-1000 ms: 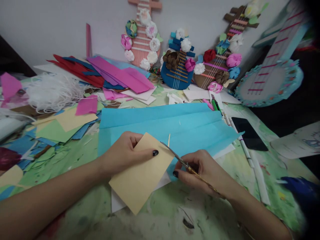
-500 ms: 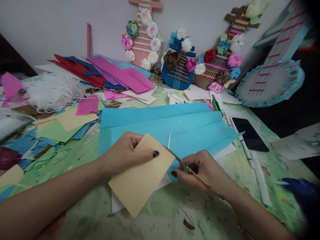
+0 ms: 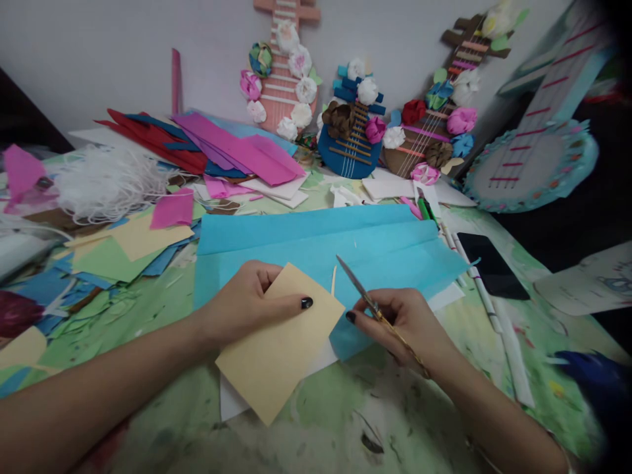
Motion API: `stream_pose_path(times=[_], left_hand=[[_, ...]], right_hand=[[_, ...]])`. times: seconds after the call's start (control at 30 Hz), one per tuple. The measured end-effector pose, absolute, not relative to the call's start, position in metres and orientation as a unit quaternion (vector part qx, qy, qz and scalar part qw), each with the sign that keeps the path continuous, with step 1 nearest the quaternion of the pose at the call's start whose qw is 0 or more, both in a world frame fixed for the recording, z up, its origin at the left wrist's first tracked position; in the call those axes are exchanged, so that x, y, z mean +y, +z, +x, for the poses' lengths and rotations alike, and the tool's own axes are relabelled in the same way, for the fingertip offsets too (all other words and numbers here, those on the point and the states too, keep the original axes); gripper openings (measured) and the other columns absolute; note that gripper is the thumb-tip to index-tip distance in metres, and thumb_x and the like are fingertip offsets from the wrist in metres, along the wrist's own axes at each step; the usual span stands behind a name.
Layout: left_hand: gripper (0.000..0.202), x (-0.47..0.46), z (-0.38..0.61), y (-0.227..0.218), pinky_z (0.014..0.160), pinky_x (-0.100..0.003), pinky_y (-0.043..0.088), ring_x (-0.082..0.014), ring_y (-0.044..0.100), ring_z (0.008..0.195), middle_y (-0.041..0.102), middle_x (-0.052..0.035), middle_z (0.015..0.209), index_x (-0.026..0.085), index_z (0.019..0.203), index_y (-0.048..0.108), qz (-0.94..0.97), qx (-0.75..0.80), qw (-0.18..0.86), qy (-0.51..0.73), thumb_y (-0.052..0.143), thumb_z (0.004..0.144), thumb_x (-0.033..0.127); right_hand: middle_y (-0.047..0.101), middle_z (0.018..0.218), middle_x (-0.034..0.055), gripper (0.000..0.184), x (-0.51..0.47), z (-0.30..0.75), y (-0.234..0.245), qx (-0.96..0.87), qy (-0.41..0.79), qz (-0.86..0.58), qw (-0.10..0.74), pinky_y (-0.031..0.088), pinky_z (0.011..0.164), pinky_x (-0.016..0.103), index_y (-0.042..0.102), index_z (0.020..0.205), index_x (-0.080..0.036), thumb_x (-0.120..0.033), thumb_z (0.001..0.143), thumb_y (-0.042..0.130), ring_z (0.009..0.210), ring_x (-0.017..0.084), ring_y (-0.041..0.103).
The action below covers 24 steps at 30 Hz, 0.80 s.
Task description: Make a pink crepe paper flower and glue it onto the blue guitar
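Observation:
My left hand (image 3: 254, 299) pinches a pale yellow sheet of paper (image 3: 276, 349), thumb on top and the fingers hidden beneath. To its right my right hand (image 3: 402, 326) is closed round a pair of gold-handled scissors (image 3: 368, 299). The blades look closed, point up and to the left, and are apart from the yellow paper's right corner. Under both hands lies a large turquoise paper (image 3: 296, 230) with fold lines. A thin pale strip of paper (image 3: 334, 282) rests on it near the blades. A white sheet (image 3: 323, 362) shows partly below the yellow one.
Coloured paper scraps (image 3: 118, 250) and a tangle of white string (image 3: 106, 181) cover the left. Pink, red and blue folded papers (image 3: 237, 145) lie behind. Flower-decorated model guitars (image 3: 350, 141) lean on the wall. A black phone (image 3: 494, 265) and markers (image 3: 478, 283) lie right.
The scissors have come away from the yellow paper's edge, and their tips now point higher above the turquoise sheet. My left hand and the yellow paper have stayed nearly still.

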<state>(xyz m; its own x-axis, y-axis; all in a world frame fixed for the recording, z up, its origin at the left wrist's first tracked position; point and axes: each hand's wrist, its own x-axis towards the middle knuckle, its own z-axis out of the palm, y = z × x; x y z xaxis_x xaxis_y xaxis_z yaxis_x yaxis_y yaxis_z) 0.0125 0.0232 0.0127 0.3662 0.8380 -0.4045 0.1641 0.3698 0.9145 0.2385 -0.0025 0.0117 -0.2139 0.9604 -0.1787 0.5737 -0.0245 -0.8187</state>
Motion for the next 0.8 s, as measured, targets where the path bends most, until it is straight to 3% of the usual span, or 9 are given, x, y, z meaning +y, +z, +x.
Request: stream_pose_path(times=[0.1,0.17,0.27,0.37,0.47,0.57,0.7,0.8], left_hand=[[0.014,0.024,0.013,0.011,0.037,-0.017,0.045,-0.0149,0.063,0.045,0.069,-0.0022,0.057,0.017,0.068,0.070,0.495,0.499,0.661,0.262,0.073,0.069,0.030],[0.014,0.026,0.012,0.010,0.037,-0.018,0.045,-0.0153,0.063,0.045,0.069,-0.0030,0.058,0.016,0.068,0.070,0.483,0.491,0.668,0.283,0.073,0.069,0.030],[0.013,0.035,0.007,0.006,0.037,-0.021,0.048,-0.0164,0.062,0.044,0.068,-0.0044,0.057,0.015,0.067,0.067,0.421,0.475,0.687,0.354,0.071,0.071,0.027],[0.009,0.051,-0.002,-0.002,0.040,-0.026,0.053,-0.0189,0.063,0.045,0.067,-0.0064,0.058,0.015,0.073,0.066,0.296,0.487,0.696,0.438,0.067,0.074,0.023],[0.010,0.069,-0.009,-0.010,0.063,-0.036,0.062,-0.0228,0.070,0.063,0.070,-0.0087,0.068,0.015,0.089,0.064,0.185,0.441,0.717,0.507,0.060,0.081,0.019],[0.015,0.077,-0.009,-0.014,0.084,-0.043,0.060,-0.0222,0.071,0.074,0.070,-0.0096,0.073,0.012,0.098,0.061,0.140,0.375,0.738,0.543,0.052,0.086,0.013],[0.022,0.075,-0.006,-0.014,0.089,-0.042,0.058,-0.0219,0.071,0.080,0.071,-0.0116,0.079,0.009,0.107,0.059,0.140,0.358,0.750,0.539,0.047,0.089,0.011],[0.025,0.074,-0.007,-0.017,0.088,-0.040,0.059,-0.0217,0.072,0.080,0.071,-0.0115,0.080,0.009,0.112,0.058,0.148,0.356,0.750,0.536,0.045,0.090,0.012]], right_hand=[[0.043,0.042,-0.0067,0.027,0.002,0.240,0.006,-0.609,0.407,-0.607,0.309,0.026,0.038,0.021,0.066,0.081,-0.014,-0.038,0.069,0.060,0.038,0.008,0.036],[0.057,0.048,-0.0024,0.026,0.005,0.242,0.001,-0.576,0.397,-0.612,0.369,0.037,0.042,0.022,0.065,0.083,-0.014,-0.037,0.071,0.063,0.040,0.010,0.048],[0.072,0.071,0.0062,0.028,0.007,0.245,-0.005,-0.541,0.408,-0.576,0.456,0.051,0.058,0.027,0.057,0.085,-0.017,-0.042,0.077,0.066,0.060,0.017,0.067],[0.073,0.081,0.0082,0.031,0.007,0.248,-0.005,-0.556,0.385,-0.560,0.479,0.052,0.067,0.029,0.051,0.086,-0.020,-0.048,0.082,0.062,0.079,0.022,0.072],[0.072,0.083,0.0080,0.026,0.005,0.248,-0.002,-0.639,0.233,-0.606,0.413,0.047,0.067,0.031,0.048,0.083,-0.021,-0.045,0.088,0.055,0.080,0.023,0.071],[0.071,0.093,0.0096,0.015,0.006,0.241,-0.002,-0.735,0.085,-0.603,0.298,0.041,0.085,0.043,0.047,0.087,-0.020,-0.035,0.092,0.047,0.084,0.025,0.068],[0.069,0.099,0.0124,0.012,0.007,0.226,-0.006,-0.799,0.043,-0.579,0.157,0.024,0.100,0.059,0.047,0.096,-0.017,-0.027,0.095,0.043,0.092,0.027,0.065],[0.065,0.112,0.0176,0.013,0.000,0.218,-0.003,-0.859,0.056,-0.499,0.099,0.023,0.105,0.058,0.050,0.101,-0.015,-0.025,0.093,0.048,0.109,0.028,0.059]])
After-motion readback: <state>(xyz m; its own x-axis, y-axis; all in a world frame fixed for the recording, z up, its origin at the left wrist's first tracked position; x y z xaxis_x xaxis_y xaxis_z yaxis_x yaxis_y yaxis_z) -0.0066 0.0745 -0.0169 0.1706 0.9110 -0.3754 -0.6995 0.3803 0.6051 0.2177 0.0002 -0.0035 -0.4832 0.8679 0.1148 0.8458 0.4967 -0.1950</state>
